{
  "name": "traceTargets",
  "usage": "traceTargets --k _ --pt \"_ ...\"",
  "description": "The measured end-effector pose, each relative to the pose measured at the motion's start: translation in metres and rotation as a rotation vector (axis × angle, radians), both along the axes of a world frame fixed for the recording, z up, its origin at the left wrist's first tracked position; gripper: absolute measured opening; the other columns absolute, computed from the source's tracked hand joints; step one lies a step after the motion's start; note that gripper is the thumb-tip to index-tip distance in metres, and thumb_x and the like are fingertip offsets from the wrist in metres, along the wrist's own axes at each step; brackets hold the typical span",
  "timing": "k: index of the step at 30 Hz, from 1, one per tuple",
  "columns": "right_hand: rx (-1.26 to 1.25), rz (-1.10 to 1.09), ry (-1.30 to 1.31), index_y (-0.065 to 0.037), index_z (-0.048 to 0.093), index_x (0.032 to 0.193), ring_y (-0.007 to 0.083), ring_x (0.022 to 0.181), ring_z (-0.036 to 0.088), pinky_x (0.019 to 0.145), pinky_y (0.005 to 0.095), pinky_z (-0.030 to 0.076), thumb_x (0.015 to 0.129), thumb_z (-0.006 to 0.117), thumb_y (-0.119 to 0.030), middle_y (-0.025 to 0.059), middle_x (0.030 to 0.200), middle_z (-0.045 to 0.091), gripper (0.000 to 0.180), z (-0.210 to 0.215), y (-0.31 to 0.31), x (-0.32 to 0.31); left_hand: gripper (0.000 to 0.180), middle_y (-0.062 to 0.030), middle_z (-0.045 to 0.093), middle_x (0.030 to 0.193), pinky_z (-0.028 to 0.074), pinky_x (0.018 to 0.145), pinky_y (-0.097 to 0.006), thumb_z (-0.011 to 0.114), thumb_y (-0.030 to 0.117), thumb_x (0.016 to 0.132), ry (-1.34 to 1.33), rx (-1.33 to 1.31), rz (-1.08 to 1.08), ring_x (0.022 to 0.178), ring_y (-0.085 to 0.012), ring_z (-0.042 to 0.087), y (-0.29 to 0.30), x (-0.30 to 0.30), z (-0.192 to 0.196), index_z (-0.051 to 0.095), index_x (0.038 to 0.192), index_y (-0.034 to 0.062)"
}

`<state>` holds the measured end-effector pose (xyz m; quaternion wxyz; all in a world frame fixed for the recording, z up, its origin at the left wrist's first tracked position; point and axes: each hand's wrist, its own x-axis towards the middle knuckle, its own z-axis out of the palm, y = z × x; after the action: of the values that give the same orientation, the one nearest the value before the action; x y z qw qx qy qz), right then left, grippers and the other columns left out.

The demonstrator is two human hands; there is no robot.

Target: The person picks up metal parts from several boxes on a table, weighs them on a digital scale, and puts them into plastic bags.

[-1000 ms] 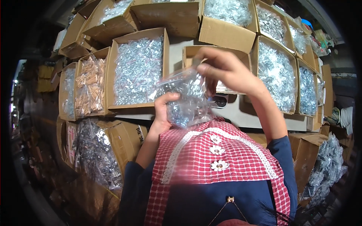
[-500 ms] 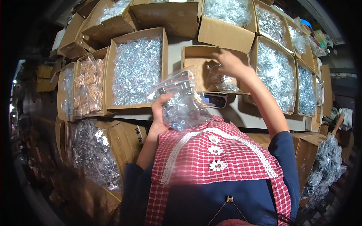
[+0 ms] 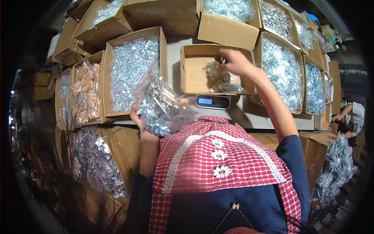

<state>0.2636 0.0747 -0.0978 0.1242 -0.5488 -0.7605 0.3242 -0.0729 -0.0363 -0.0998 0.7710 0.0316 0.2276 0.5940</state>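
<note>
My left hand grips a clear zip bag by its left side; silvery metal parts and a few pale wooden-looking pieces show through the plastic. Over the small cardboard box in the middle, my right hand has its fingers pinched together. A small dark bit shows at the fingertips, too little to name. Below those fingers, inside the box, lies a clear plastic bag of small metal parts. A digital scale with a lit blue display sits at the near edge of this box.
Left of the middle box stands a carton of bagged metal parts, then one of bagged wooden pieces. Cartons of silvery packets line the right. Another carton stands lower left. At far right a co-worker's arm shows.
The zip bag has moved left and tilted in my left hand, uncovering the scale display. My right hand stays over the box, its fingers slightly lower.
</note>
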Motion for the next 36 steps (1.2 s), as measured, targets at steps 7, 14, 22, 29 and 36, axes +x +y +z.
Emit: traceTargets --k 7,14,22,29,36 --pt "-0.271 -0.003 -0.069 0.001 0.067 0.102 0.0286 0.093 0.066 0.083 0.0366 0.050 0.077 0.066 -0.024 0.0198 0.098 0.068 0.035 -0.021 -0.011 -0.028 0.047 -0.0178 0.064 0.100 0.055 0.079 -0.042 0.058 0.028 0.080 0.094 -0.117 0.035 0.086 -0.0288 0.064 0.012 -0.004 -0.012 0.056 0.113 -0.0054" --pt "-0.192 0.424 0.093 -0.010 0.066 0.116 0.0271 0.094 0.060 0.090 0.0334 0.046 0.076 0.058 -0.005 0.0137 0.105 0.067 0.041 0.011 -0.003 -0.004 0.059 -0.0164 0.062 0.112 0.050 0.089 -0.047 0.058 0.040 0.080 -0.240 0.152 0.028 0.100 -0.0315 0.061 0.002 0.010 0.002 0.054 0.121 -0.0010" --pt "-0.352 0.420 0.049 -0.003 0.065 0.095 0.0277 0.090 0.056 0.085 0.0379 0.045 0.076 0.065 -0.011 0.0142 0.090 0.061 0.021 -0.004 -0.010 0.022 0.059 -0.0161 0.061 0.113 0.051 0.087 -0.048 0.056 0.043 0.082 -0.187 0.142 0.003 0.101 -0.0312 0.060 0.005 0.007 -0.010 0.053 0.123 0.0005" --pt "-0.387 -0.136 0.476 -0.001 0.056 0.113 0.0208 0.081 0.065 0.072 0.0355 0.053 0.087 0.062 -0.016 0.0119 0.095 0.068 0.031 0.038 0.001 0.013 0.059 -0.0144 0.060 0.120 0.048 0.092 -0.050 0.047 0.048 0.087 -0.042 0.084 -0.028 0.105 -0.0322 0.059 0.011 -0.020 -0.041 0.052 0.127 0.0048" --pt "0.029 0.419 -0.315 -0.009 0.057 0.119 0.0368 0.103 0.054 0.091 0.0421 0.046 0.069 0.070 -0.014 0.0177 0.107 0.052 0.052 -0.013 -0.034 -0.001 0.058 -0.0138 0.058 0.123 0.047 0.093 -0.050 0.044 0.047 0.090 0.066 0.049 0.007 0.109 -0.0319 0.057 0.014 -0.019 -0.041 0.051 0.129 0.0055"
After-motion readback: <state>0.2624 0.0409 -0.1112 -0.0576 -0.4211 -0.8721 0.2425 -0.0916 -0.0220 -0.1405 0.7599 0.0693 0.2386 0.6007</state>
